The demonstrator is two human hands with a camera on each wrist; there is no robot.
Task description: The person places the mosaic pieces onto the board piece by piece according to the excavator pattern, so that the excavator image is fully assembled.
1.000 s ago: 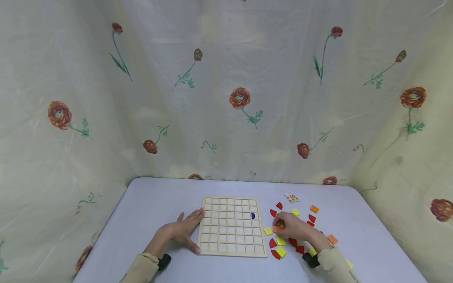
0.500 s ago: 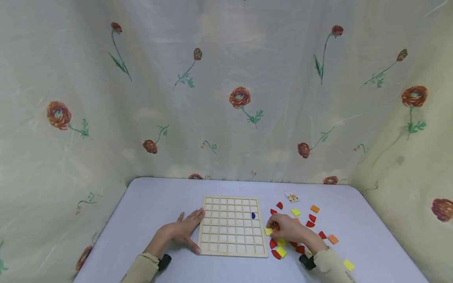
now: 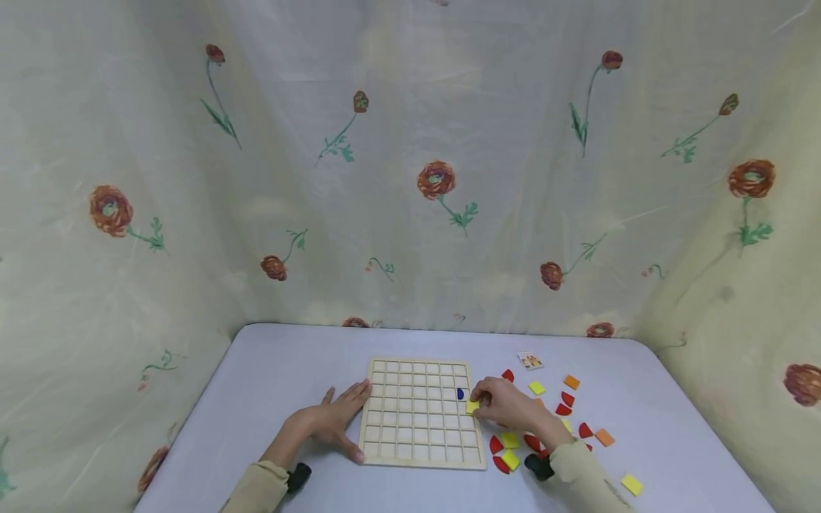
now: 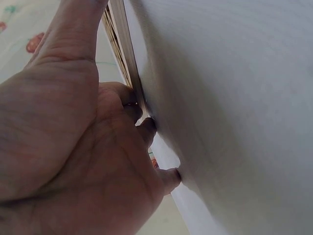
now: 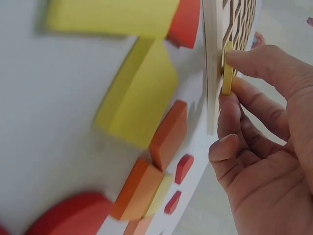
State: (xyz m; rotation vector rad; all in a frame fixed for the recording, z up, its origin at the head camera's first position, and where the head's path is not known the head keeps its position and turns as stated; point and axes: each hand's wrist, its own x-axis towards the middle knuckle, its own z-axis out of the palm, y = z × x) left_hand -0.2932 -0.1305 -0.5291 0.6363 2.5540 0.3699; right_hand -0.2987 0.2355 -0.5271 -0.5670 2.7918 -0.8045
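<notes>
A pale wooden grid board lies on the white table, with one dark blue half-round piece in a cell near its right side. My right hand pinches a yellow square tile between thumb and fingertip, over the board's right edge just below the blue piece. In the right wrist view the same yellow tile stands edge-on at the board's frame. My left hand is spread against the board's left side, its thumb near the lower left corner. The left wrist view shows that palm beside the board's edge.
Right of the board lie scattered red quarter-round pieces, yellow squares and orange squares. A small printed card lies behind them. A flowered curtain surrounds the table's back and sides.
My right hand has moved from among the loose pieces left to the board's right edge, picking up a yellow tile on the way. The left hand stays in place.
</notes>
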